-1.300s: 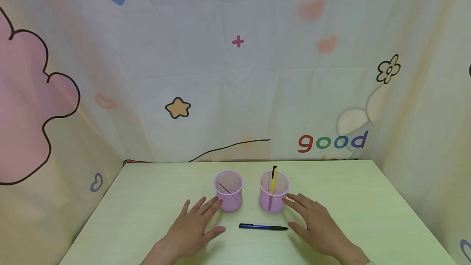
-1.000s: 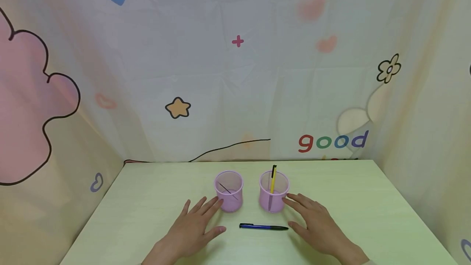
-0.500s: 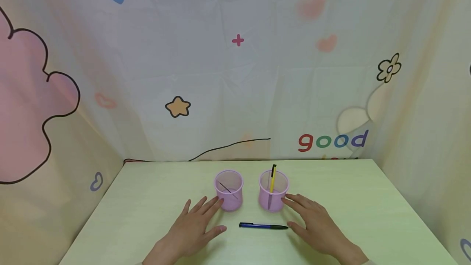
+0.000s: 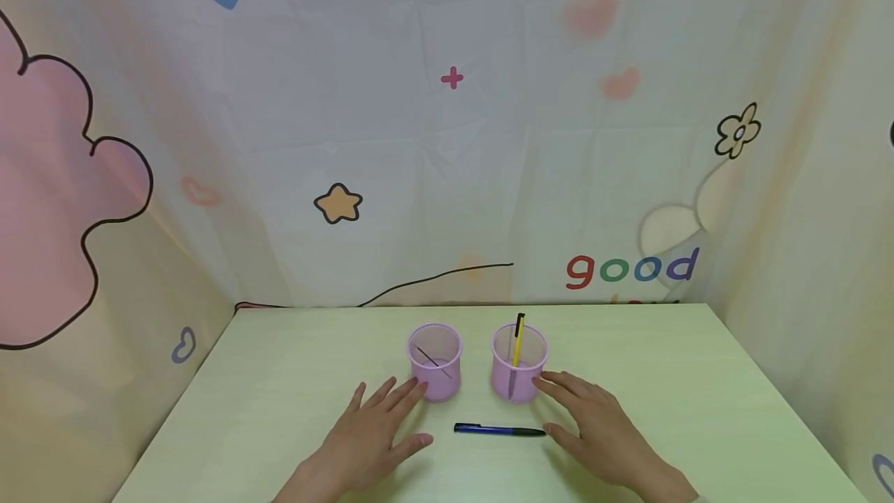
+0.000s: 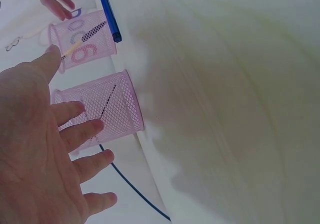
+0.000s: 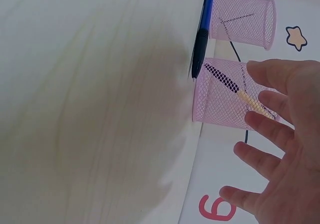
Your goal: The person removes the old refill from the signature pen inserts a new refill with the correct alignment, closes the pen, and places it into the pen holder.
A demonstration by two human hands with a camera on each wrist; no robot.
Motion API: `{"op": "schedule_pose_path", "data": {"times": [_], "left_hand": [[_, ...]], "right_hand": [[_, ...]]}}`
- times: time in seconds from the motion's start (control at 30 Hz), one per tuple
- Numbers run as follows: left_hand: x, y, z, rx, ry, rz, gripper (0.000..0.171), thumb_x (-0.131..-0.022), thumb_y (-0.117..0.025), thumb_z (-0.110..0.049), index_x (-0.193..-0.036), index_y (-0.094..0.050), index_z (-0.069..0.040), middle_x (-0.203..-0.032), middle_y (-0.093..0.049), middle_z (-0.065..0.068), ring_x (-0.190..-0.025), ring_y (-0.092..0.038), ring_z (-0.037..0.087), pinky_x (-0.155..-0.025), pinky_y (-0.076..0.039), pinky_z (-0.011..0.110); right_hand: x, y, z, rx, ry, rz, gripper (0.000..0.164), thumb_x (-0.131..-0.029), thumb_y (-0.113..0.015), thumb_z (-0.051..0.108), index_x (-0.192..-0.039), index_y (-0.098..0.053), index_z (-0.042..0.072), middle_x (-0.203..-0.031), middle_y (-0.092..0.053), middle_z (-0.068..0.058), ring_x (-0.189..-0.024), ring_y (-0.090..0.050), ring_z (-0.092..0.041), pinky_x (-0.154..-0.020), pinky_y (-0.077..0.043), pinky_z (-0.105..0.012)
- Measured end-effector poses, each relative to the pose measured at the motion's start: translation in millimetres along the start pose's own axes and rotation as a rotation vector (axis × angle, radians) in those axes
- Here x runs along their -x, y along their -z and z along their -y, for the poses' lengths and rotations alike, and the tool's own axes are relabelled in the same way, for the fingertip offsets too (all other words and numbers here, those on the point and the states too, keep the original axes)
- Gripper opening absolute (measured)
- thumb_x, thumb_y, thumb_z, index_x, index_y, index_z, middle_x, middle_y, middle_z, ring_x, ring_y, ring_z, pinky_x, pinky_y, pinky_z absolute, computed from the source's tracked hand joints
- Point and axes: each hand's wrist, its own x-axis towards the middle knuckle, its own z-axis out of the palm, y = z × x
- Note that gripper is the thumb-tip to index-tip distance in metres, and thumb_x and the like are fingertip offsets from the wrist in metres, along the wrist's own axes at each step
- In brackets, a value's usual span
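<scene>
Two pink mesh pen cups stand upright side by side on the table. In the head view my left hand (image 4: 366, 435) lies with fingers spread and straight, its fingertips overlapping the near side of the left cup (image 4: 440, 383). A thin dark line shows inside that cup. My right hand (image 4: 599, 431) has its fingers extended by the right side of the right cup (image 4: 499, 380), which holds a yellow and black pen (image 4: 518, 341). A blue pen (image 4: 489, 430) with a black grip lies crosswise in front of both cups, its tip close to my right thumb. Both hands hold nothing.
The pale table (image 4: 279, 379) reaches back to a printed curtain (image 4: 391, 99), which also hangs along both sides. Coloured letters (image 4: 632, 268) are printed on it behind the right cup.
My left hand has shifted very slightly to the right and nearer to me, and my right hand very slightly to the left. The cups and pens stay in place.
</scene>
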Motion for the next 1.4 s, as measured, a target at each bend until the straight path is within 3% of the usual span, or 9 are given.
{"op": "schedule_pose_path", "data": {"times": [0.6, 0.9, 1.07, 1.4], "left_hand": [[0.5, -2.5, -6.5, 0.007, -0.023, 0.015, 0.072, -0.096, -0.040, -0.067, -0.154, -0.032, -0.026, -0.159, -0.033, -0.005, -0.146, -0.033, 0.032, -0.114, -0.021, 0.066], [-2.4, -3.8, -10.9, 0.025, -0.001, 0.082, 0.073, -0.095, -0.039, -0.068, -0.155, -0.029, -0.029, -0.161, -0.031, -0.005, -0.148, -0.029, 0.030, -0.116, -0.017, 0.065], [-3.7, -4.0, -14.0, 0.037, 0.011, 0.112, 0.074, -0.094, -0.039, -0.070, -0.156, -0.026, -0.032, -0.161, -0.029, -0.005, -0.149, -0.027, 0.029, -0.117, -0.016, 0.064], [-4.5, -3.0, -17.4, 0.031, -0.017, 0.107, 0.075, -0.093, -0.045, -0.067, -0.155, -0.027, -0.029, -0.160, -0.031, -0.003, -0.149, -0.028, 0.029, -0.117, -0.018, 0.062]], "right_hand": [[1.1, 0.2, 7.0, -0.025, -0.019, 0.009, 0.059, -0.087, -0.074, 0.030, -0.142, -0.052, 0.024, -0.143, -0.054, 0.001, -0.132, -0.051, -0.023, -0.101, -0.042, -0.055], [2.3, -3.1, 7.5, -0.029, -0.001, -0.010, 0.057, -0.086, -0.075, 0.030, -0.139, -0.055, 0.023, -0.140, -0.056, 0.001, -0.130, -0.053, -0.023, -0.100, -0.043, -0.054], [1.7, -3.2, 9.1, -0.045, -0.015, 0.022, 0.055, -0.087, -0.075, 0.030, -0.137, -0.056, 0.023, -0.139, -0.057, 0.001, -0.129, -0.053, -0.023, -0.101, -0.043, -0.054], [-0.8, -3.6, 8.9, -0.057, -0.025, 0.082, 0.051, -0.087, -0.074, 0.032, -0.135, -0.058, 0.023, -0.135, -0.059, 0.005, -0.123, -0.057, -0.019, -0.101, -0.047, -0.048]]}}
